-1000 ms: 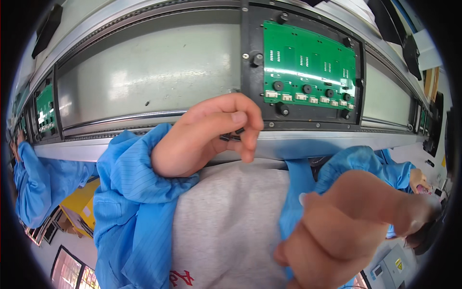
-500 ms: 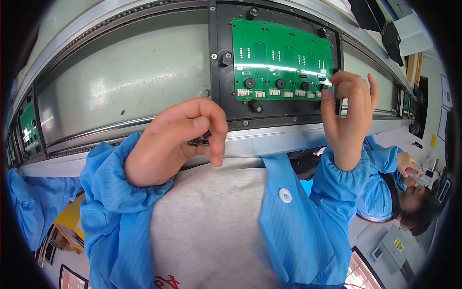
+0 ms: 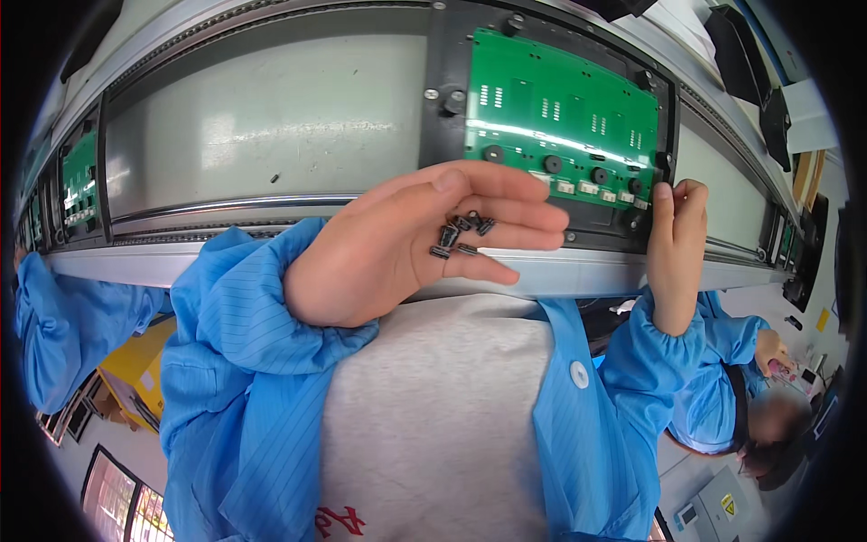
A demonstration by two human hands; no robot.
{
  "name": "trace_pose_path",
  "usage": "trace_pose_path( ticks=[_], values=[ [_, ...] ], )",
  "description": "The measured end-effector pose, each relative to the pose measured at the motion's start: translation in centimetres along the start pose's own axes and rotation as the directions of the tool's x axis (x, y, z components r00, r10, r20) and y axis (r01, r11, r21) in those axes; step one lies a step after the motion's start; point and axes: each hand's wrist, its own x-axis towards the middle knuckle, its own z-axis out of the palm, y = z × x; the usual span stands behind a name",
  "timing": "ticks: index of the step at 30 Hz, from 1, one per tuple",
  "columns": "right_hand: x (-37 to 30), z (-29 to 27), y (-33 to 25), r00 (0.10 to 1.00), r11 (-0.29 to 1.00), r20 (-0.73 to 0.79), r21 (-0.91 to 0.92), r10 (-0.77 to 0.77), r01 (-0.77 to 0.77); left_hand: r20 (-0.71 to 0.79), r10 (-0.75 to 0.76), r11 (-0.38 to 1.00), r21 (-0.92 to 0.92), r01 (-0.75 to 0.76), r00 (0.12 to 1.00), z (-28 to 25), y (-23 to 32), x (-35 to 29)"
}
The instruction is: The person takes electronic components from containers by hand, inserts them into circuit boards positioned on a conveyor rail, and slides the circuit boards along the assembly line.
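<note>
My left hand (image 3: 397, 235) is turned palm up in front of the fixture, fingers stretched out. Several small black cylindrical capacitors (image 3: 449, 235) with pale markings lie loose in its palm. Behind its fingertips a green circuit board (image 3: 564, 90) sits in a black fixture frame (image 3: 442, 54). The board carries round black buzzers (image 3: 553, 164) and white connectors (image 3: 589, 188) along its near edge. My right hand (image 3: 679, 226) is at the frame's right edge, thumb and bent forefinger close together just below a black knob (image 3: 665, 166). Whatever is between those fingertips is hidden.
A metal conveyor rail (image 3: 244, 210) runs along the near side. One small black part (image 3: 275, 178) lies on the pale conveyor bed (image 3: 271, 117). More boards (image 3: 79, 176) stand at far left. A co-worker in a blue sleeve (image 3: 713, 397) sits at right.
My left hand has moved right and its curled fingers have unfolded, baring the capacitors. My right hand has drawn back from the board's corner to the frame's edge. The whole view has shifted.
</note>
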Motion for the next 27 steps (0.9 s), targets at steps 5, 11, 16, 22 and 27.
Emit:
trace_pose_path(
  ticks=[5, 11, 16, 22, 27],
  values=[
    [-0.7, -2.0, -4.0, 0.946, 0.961, -0.182, 0.028, -0.266, 0.276, 0.019, 0.046, 0.994, -0.102, -0.043, 0.999, 1.2, -0.6, 0.9],
    [-3.3, -0.7, -10.4, 0.729, 0.7, -0.206, 0.205, -0.652, 0.684, -0.004, 0.071, 0.981, -0.182, -0.07, 0.997, 0.7, -0.8, 0.8],
    [-3.3, 0.8, -10.8, 0.691, 0.674, -0.183, 0.151, -0.7, 0.723, -0.02, 0.065, 0.984, -0.163, -0.067, 0.998, 1.0, -0.5, 0.5],
    [-3.1, 0.3, -10.2, 0.69, 0.678, -0.16, 0.129, -0.706, 0.723, -0.009, 0.11, 0.969, -0.221, -0.109, 0.994, 1.2, -0.9, 0.5],
    [-3.2, -0.4, -9.7, 0.847, 0.627, -0.03, 0.658, -0.531, 0.417, -0.011, -0.006, 0.997, 0.082, 0.007, 1.0, 1.5, 0.1, -0.3]
  ],
)
